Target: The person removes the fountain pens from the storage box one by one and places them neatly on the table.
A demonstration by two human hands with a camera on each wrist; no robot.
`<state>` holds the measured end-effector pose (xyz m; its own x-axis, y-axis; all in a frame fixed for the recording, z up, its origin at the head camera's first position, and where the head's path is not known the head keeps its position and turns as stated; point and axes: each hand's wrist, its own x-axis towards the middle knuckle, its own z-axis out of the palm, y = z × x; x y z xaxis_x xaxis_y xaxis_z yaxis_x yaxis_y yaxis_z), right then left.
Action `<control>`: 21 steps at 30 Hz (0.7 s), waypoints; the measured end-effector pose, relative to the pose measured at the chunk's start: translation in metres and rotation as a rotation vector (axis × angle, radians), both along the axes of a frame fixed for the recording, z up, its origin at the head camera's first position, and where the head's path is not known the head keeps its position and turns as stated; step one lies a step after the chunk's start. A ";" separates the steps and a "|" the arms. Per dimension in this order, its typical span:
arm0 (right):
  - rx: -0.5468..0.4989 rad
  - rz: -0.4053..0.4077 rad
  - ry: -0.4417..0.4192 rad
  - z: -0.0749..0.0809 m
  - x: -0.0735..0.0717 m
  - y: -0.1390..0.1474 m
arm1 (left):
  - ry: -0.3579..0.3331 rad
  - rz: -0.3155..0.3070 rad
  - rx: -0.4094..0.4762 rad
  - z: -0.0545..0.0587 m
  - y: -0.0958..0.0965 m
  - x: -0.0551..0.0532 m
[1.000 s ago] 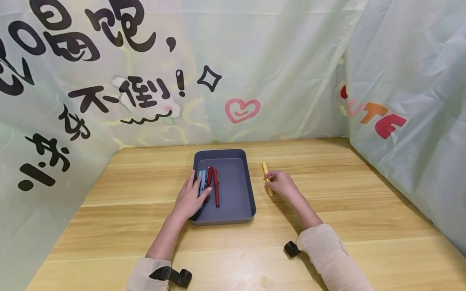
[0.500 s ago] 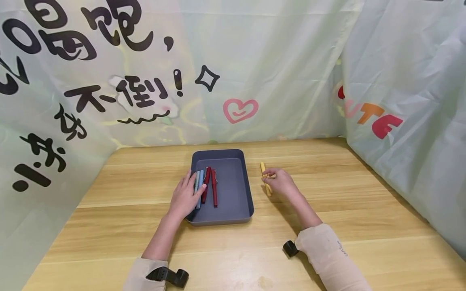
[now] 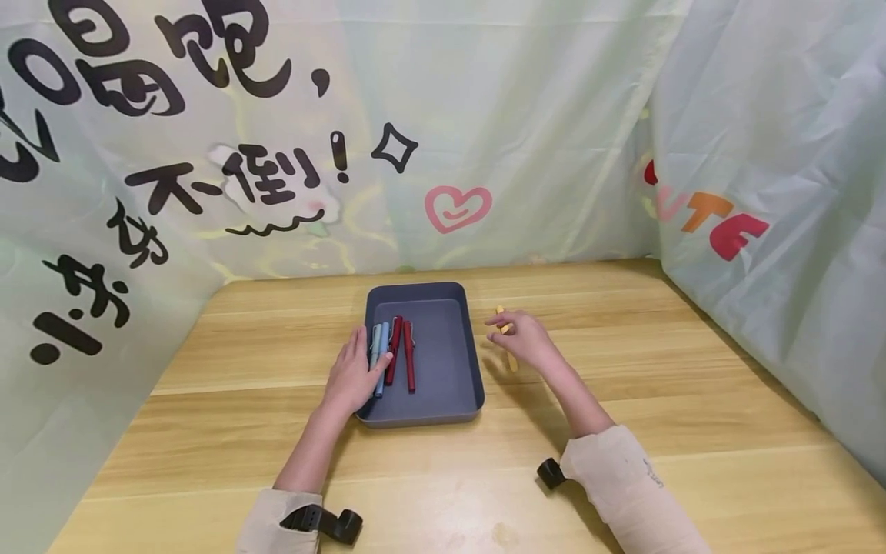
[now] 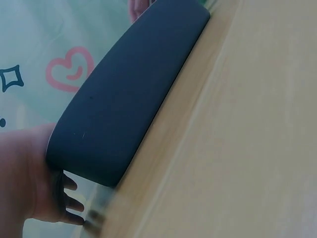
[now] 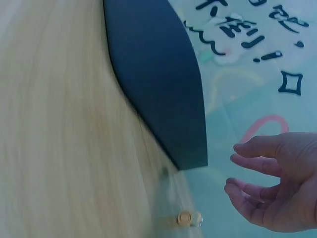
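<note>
Spreading wider over the yellow pen (image 3: 512,362), the right hand (image 3: 524,340) holds nothing. The left hand (image 3: 351,375) stays straight-fingered on the tray (image 3: 446,362).

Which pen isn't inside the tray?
The yellow pen: it lies on the table, to the right of the tray, under the right hand. The two red pens and two bluish pens all lie inside the tray.

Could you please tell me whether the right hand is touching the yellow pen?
Apart. The right wrist view shows the right hand with its fingertips held off the yellow pen, a visible gap between them.
</note>
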<state>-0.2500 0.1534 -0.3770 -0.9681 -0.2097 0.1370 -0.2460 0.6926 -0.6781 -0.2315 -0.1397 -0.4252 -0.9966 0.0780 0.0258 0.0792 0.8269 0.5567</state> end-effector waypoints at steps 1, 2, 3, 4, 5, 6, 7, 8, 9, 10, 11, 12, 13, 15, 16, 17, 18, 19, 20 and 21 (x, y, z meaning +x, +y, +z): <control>-0.008 0.014 0.011 0.001 0.001 -0.003 | -0.003 0.000 0.003 0.000 0.000 0.000; -0.014 0.027 0.020 0.001 0.002 -0.006 | -0.004 -0.001 0.006 0.000 0.000 0.000; -0.022 0.037 0.024 0.002 0.003 -0.009 | -0.005 0.000 0.011 0.000 0.000 0.000; -0.029 0.047 0.027 0.002 0.004 -0.012 | -0.003 -0.001 0.013 -0.001 -0.001 -0.001; -0.037 0.054 0.021 0.003 0.005 -0.016 | -0.003 -0.001 0.016 -0.001 -0.001 -0.001; -0.044 0.067 0.015 0.004 0.006 -0.020 | -0.002 -0.001 0.020 -0.001 -0.001 -0.001; -0.045 0.080 0.007 0.004 0.007 -0.024 | -0.002 -0.002 0.022 -0.002 -0.001 0.000; -0.044 0.092 0.000 0.005 0.008 -0.028 | -0.003 -0.002 0.024 -0.002 -0.002 0.000; -0.045 0.106 -0.008 0.006 0.009 -0.032 | -0.004 -0.001 0.026 -0.002 -0.002 0.000; -0.045 0.126 -0.008 0.007 0.010 -0.036 | -0.004 0.000 0.026 -0.002 -0.002 0.000; -0.040 0.146 -0.008 0.008 0.010 -0.040 | -0.004 0.000 0.025 -0.002 -0.002 0.000; -0.040 0.168 -0.008 0.008 0.009 -0.043 | -0.005 0.002 0.025 -0.002 -0.002 0.000; -0.031 0.186 -0.005 0.008 0.009 -0.047 | -0.004 0.003 0.025 -0.002 -0.003 0.000; -0.022 0.216 -0.010 0.008 0.009 -0.053 | 0.000 0.004 0.024 -0.002 -0.003 -0.001; -0.014 0.230 -0.015 0.008 0.009 -0.057 | 0.002 0.004 0.024 -0.002 -0.003 -0.001; -0.003 0.237 -0.023 0.008 0.009 -0.060 | 0.002 0.004 0.023 -0.001 -0.003 -0.001; 0.009 0.248 -0.032 0.007 0.008 -0.063 | 0.002 0.004 0.025 -0.001 -0.002 -0.001; 0.022 0.255 -0.042 0.007 0.008 -0.066 | 0.000 0.003 0.024 -0.001 -0.002 -0.001; 0.031 0.262 -0.052 0.006 0.008 -0.068 | -0.004 0.003 0.022 -0.001 -0.002 -0.001; 0.035 0.275 -0.061 0.005 0.007 -0.071 | -0.008 0.003 0.021 -0.001 -0.001 -0.001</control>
<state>-0.2429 0.0824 -0.3722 -0.8806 -0.4689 0.0688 -0.3874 0.6287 -0.6743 -0.2324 -0.1409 -0.4262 -0.9970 0.0743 0.0199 0.0722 0.8153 0.5745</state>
